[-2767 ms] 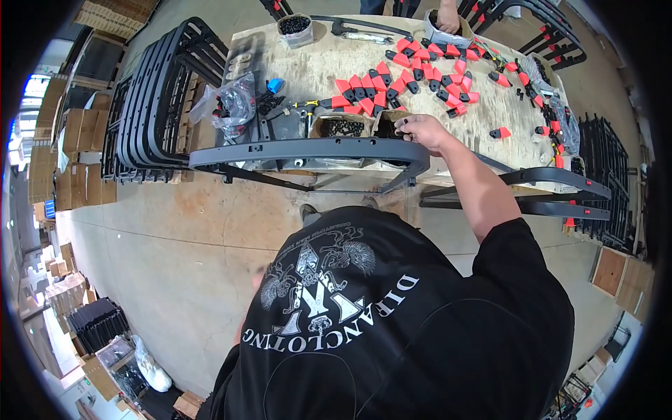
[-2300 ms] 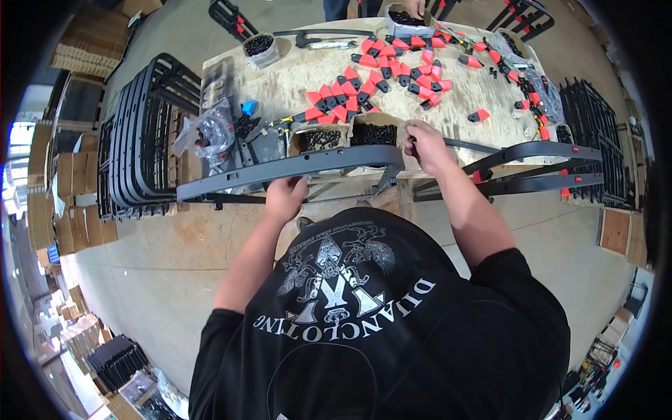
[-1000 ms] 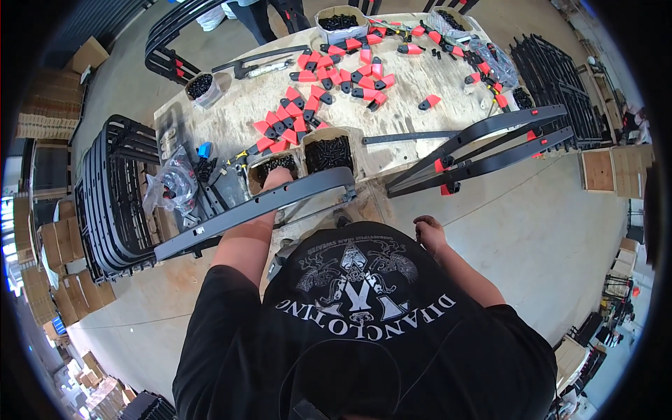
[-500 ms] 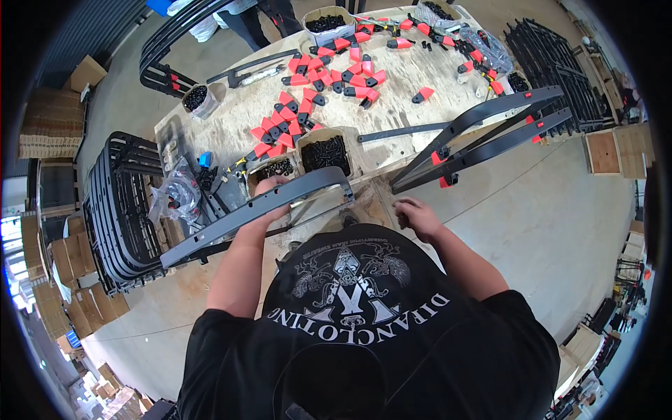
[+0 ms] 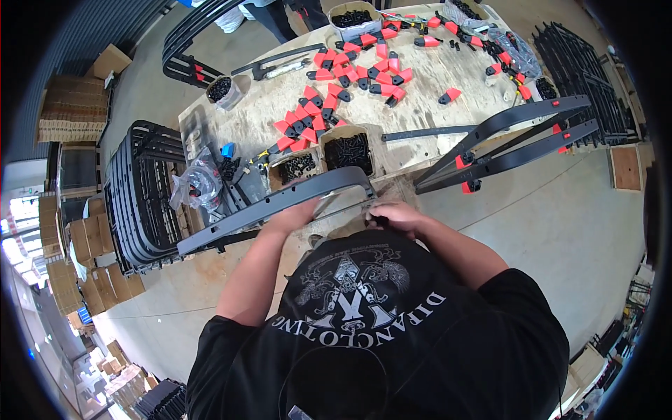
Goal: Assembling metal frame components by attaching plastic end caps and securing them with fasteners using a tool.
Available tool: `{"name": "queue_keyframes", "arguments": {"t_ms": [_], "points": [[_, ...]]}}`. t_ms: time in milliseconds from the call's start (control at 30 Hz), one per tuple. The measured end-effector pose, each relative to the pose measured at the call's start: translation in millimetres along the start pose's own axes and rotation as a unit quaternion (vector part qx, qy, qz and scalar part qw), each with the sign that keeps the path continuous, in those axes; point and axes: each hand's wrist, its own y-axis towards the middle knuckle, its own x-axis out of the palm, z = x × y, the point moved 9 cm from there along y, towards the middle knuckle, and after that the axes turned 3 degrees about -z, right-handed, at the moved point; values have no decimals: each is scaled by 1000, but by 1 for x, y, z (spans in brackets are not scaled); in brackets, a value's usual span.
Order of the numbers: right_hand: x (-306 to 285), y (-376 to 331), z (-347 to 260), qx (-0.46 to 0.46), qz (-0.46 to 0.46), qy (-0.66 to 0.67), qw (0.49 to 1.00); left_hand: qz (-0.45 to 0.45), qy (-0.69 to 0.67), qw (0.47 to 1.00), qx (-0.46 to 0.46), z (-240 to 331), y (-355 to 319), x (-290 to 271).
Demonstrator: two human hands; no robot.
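Observation:
A long black metal frame bar (image 5: 280,204), curved at its right end, crosses in front of me. Behind it is my left hand (image 5: 302,213), its fingers mostly hidden by the bar. My right hand (image 5: 396,215) is closed near the bar's curved end, with a small dark thing at its fingertips that I cannot make out. Just beyond the bar stand a box of small black fasteners (image 5: 294,168) and a larger box of black screws or bolts (image 5: 348,152). A second black frame (image 5: 504,143) with red and black fittings juts over the table edge on the right.
Many red and black plastic caps (image 5: 325,105) lie across the wooden table (image 5: 427,87). Several black frames (image 5: 143,203) are stacked at the left, and more frames (image 5: 577,80) at the far right. A clear plastic bag (image 5: 199,185) lies on the left corner. A person (image 5: 276,19) stands beyond the table.
My left hand has drawn back from the box of small fasteners to behind the bar. My right hand has moved left to the bar's curved end. The whole view has shifted slightly.

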Motion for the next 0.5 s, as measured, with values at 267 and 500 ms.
{"name": "queue_keyframes", "arguments": {"t_ms": [267, 500], "points": [[-59, -63, 26, 26, 125, 50, 991, 191, 6, 972, -136, -110, 127, -74], [-101, -132, 54, 55, 285, 6, 957, -62, 243, 943, -219, -63, 171, -46]]}}
